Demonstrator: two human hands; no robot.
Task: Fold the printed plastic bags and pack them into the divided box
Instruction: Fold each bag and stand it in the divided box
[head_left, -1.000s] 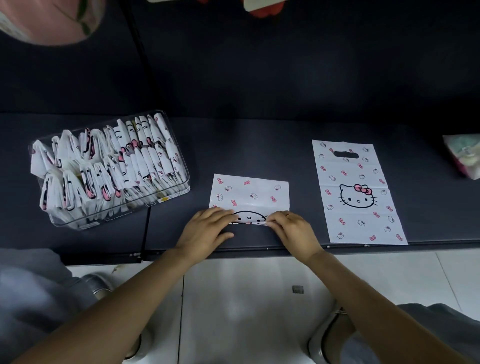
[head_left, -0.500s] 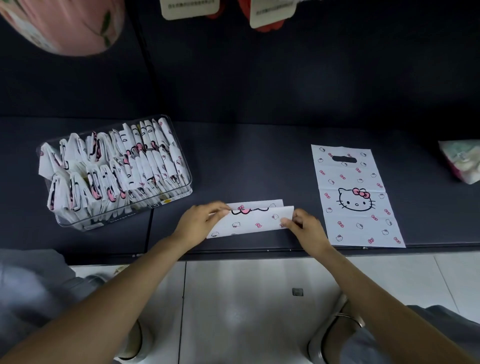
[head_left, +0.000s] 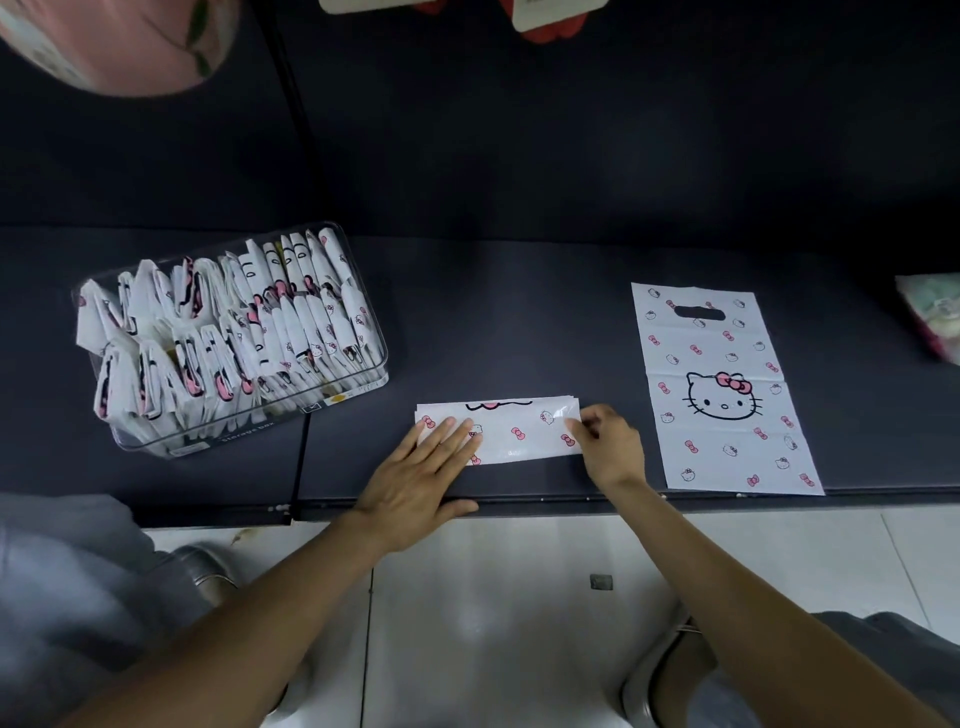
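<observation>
My left hand is flat, fingers straight and spread, pressing the left end of the folded bag. My right hand has its fingers curled, pinching the bag's right end. The bag is a long narrow strip lying near the front edge of the dark table, between box and flat bag. The clear box sits to the left on the table, apart from the strip, packed with upright folded bags in two rows. A flat bag lies unfolded just right of my right hand, handle cutout at the far end. A dark wall stands behind the table. White tiled floor is below the table edge. A pink object is at top left, blurred.
</observation>
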